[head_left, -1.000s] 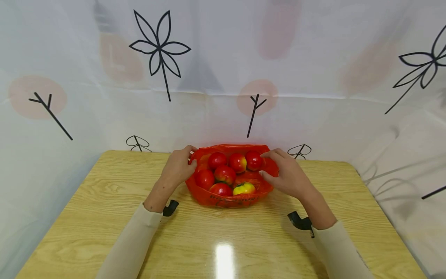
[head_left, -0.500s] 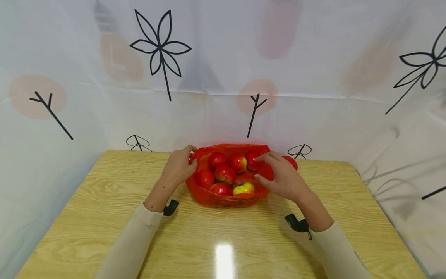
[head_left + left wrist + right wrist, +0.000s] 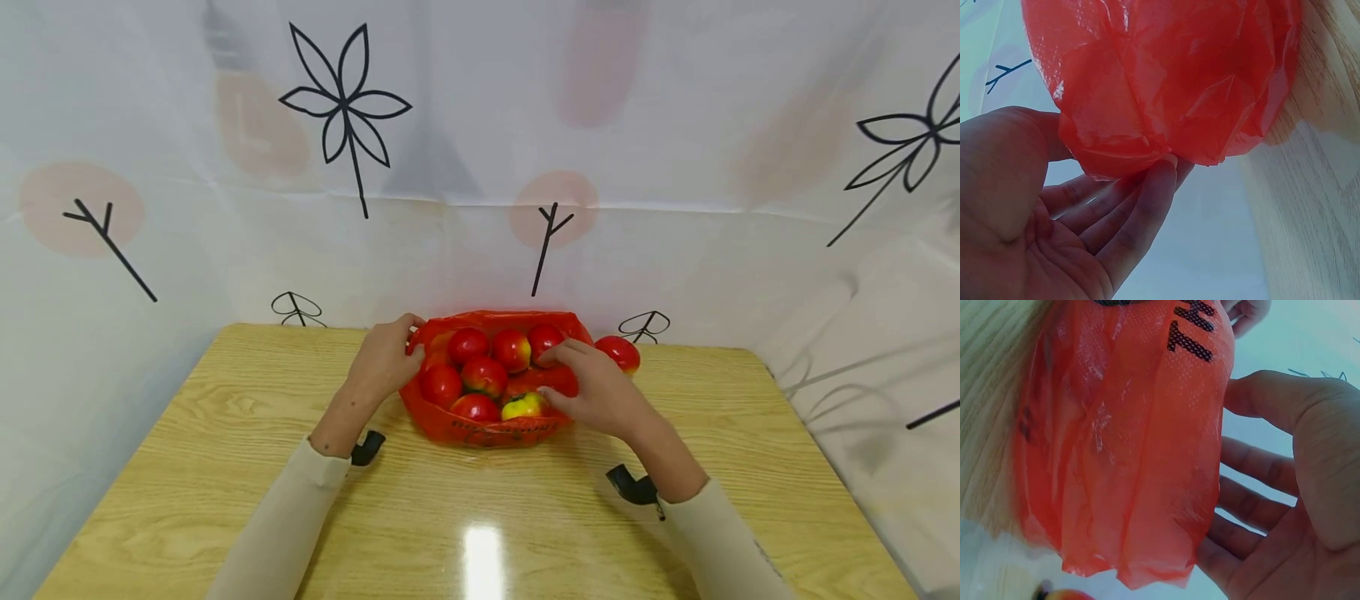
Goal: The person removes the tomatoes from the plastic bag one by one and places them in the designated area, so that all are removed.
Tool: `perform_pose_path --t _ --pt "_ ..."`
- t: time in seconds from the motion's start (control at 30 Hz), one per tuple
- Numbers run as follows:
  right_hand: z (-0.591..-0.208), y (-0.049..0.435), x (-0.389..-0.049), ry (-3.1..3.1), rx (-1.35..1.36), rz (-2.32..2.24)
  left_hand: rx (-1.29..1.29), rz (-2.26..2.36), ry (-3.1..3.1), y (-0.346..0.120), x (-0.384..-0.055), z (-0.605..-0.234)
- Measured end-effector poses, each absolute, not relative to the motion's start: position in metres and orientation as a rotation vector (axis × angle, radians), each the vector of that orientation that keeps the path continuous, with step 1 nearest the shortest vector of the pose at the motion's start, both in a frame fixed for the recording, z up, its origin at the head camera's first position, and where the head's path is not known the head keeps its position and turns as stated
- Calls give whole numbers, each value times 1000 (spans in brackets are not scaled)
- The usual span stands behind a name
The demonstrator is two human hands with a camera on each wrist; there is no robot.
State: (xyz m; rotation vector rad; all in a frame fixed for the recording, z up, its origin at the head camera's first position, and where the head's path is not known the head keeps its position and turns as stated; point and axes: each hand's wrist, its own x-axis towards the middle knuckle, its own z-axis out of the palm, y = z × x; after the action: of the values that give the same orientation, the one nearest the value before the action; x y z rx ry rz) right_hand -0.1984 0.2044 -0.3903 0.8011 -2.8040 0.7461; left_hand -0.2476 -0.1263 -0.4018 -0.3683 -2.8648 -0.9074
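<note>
A red plastic bag (image 3: 450, 429) with black print lies with its mouth up, near the table's back edge. Inside show several shiny red apples (image 3: 484, 375), some with yellow patches, and a yellow fruit (image 3: 523, 406) at the front. My left hand (image 3: 381, 358) holds the bag's left rim; the left wrist view has its thumb and fingers about the plastic (image 3: 1166, 81). Over the right rim reaches my right hand (image 3: 600, 387), thumb and fingers spread apart, fingertips beside the back right apple (image 3: 545, 340). Its palm faces the bag's side (image 3: 1147, 450) in the right wrist view.
One red apple (image 3: 618, 353) lies outside the bag, behind my right hand. The wooden table (image 3: 420, 525) reaches back to a white patterned cloth (image 3: 465, 133). Black curved pieces (image 3: 632, 485) stick out at both wrists.
My right hand has moved left and slightly nearer, over the bag's right rim. The apple outside the bag has come into view behind it. My left hand stays put.
</note>
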Motion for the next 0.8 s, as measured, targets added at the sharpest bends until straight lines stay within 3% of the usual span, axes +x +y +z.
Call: perform_pose_path --t 0.8 --pt "-396 199 -198 -2904 934 822 -345 -903 -2882 -125 -247 -401"
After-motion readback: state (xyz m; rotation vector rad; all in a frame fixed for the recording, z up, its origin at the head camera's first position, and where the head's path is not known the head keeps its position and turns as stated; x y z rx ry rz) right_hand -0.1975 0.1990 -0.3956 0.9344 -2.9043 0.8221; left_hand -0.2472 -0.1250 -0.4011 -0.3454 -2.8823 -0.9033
